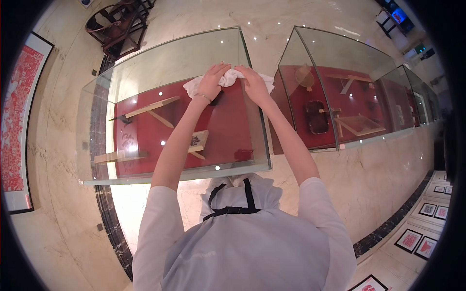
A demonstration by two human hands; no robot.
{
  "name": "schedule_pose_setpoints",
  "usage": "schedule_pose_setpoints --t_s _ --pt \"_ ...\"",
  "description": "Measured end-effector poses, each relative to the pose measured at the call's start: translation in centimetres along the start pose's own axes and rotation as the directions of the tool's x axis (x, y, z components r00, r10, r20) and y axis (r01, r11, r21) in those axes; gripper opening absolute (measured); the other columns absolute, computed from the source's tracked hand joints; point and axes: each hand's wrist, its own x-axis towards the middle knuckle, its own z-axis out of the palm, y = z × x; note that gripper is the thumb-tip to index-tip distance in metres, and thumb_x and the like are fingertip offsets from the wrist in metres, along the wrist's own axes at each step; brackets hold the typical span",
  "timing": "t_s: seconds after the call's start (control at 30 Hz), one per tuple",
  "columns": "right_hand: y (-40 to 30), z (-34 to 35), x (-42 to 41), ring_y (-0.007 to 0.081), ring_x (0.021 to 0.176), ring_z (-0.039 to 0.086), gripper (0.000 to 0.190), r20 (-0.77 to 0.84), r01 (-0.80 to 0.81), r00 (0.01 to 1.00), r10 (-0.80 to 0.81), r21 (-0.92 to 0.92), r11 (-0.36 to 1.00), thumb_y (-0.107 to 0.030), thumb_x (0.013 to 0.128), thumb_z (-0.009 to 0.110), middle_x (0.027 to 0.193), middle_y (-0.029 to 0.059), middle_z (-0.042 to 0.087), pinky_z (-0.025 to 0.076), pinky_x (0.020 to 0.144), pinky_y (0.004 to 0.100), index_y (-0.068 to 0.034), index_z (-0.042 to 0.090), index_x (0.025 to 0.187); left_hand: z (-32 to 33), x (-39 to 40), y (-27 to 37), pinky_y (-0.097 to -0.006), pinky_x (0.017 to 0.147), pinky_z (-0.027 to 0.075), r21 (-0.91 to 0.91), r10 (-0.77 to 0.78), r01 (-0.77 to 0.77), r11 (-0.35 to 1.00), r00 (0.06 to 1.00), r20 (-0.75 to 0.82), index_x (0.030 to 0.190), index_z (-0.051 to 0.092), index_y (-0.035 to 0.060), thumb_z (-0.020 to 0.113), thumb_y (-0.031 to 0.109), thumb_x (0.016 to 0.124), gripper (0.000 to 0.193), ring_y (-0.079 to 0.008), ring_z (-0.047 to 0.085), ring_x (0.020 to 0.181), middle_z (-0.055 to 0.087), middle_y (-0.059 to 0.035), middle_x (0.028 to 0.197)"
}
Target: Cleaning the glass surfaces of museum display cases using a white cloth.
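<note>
A crumpled white cloth (230, 78) is bunched on the glass top of a display case (233, 123), towards its far right corner. My left hand (210, 83), with a thin bracelet at the wrist, presses on the left part of the cloth. On its right part lies my right hand (255, 85), fingers curled over the fabric. Both arms reach forward over the case. Through the glass show a red lining, pale wooden stands (153, 107) and a small picture on a stand (198, 140). A dark object under my left wrist is partly hidden.
Right of this case stands a second glass case (307, 40) with a dark tray (317, 116) and a round fan (305, 75) inside. Dark wooden chairs (118, 27) stand at the far left. Framed pictures (409, 240) hang at the lower right; marble floor (204, 14) lies beyond.
</note>
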Motion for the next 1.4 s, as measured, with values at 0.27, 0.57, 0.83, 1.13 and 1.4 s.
schedule_pose_setpoints --t_s 0.27,0.57,0.83,1.13,1.4 --pt "-5.2 -4.9 -11.4 0.0323 0.14 0.048 0.054 0.176 0.059 0.983 -0.055 -0.012 0.998 0.015 0.083 0.05 0.144 0.0153 0.056 0.035 0.121 0.0451 -0.003 0.06 0.133 -0.7 -9.2 6.9 -0.0445 0.125 0.028 0.0 0.23 -0.234 0.972 0.954 0.193 0.15 0.045 0.0034 0.052 -0.015 0.069 0.084 -0.0314 0.039 0.147 0.045 -0.0152 0.155" --pt "-14.7 -8.4 -20.4 0.031 0.134 0.054 0.058 0.388 0.004 0.921 -0.022 0.049 0.999 0.012 0.076 0.056 0.138 0.0131 0.062 0.039 0.119 0.046 -0.005 0.063 0.131 -2.3 -22.5 16.5 -0.0457 0.12 0.037 -0.062 0.087 -0.078 0.995 0.984 0.157 0.142 0.053 -0.0002 0.056 -0.008 0.073 0.07 -0.0312 0.048 0.141 0.053 -0.0181 0.147" --pt "-14.3 -6.4 -19.0 0.0281 0.128 0.06 0.047 0.38 -0.081 0.925 0.016 0.156 0.984 0.012 0.072 0.059 0.123 0.0079 0.071 0.043 0.115 0.0453 -0.006 0.073 0.113 -3.8 -23.7 17.8 -0.0464 0.118 0.04 -0.133 -0.007 0.036 0.99 0.978 0.207 0.14 0.057 0.0008 0.059 -0.007 0.073 0.068 -0.0305 0.051 0.138 0.057 -0.0155 0.145" --pt "-10.0 -0.6 -10.3 0.0317 0.112 0.066 0.046 0.287 -0.124 0.957 0.05 0.247 0.961 0.011 0.069 0.06 0.112 0.0124 0.073 0.051 0.101 0.0427 -0.006 0.075 0.108 -5.8 -18.7 10.8 -0.0436 0.118 0.039 -0.216 -0.145 0.179 0.96 0.975 0.167 0.14 0.057 0.0045 0.06 -0.009 0.074 0.067 -0.0349 0.051 0.136 0.057 -0.0148 0.144" --pt "-4.4 6.7 1.3 0.038 0.103 0.067 0.038 0.079 -0.038 0.997 0.017 0.28 0.959 0.009 0.074 0.06 0.109 0.0179 0.072 0.054 0.091 0.0427 -0.003 0.073 0.108 -6.5 -10.3 0.7 -0.0389 0.105 0.049 -0.347 -0.338 0.313 0.884 0.941 -0.011 0.134 0.061 0.0068 0.052 -0.015 0.079 0.06 -0.0354 0.062 0.123 0.065 -0.0181 0.132"
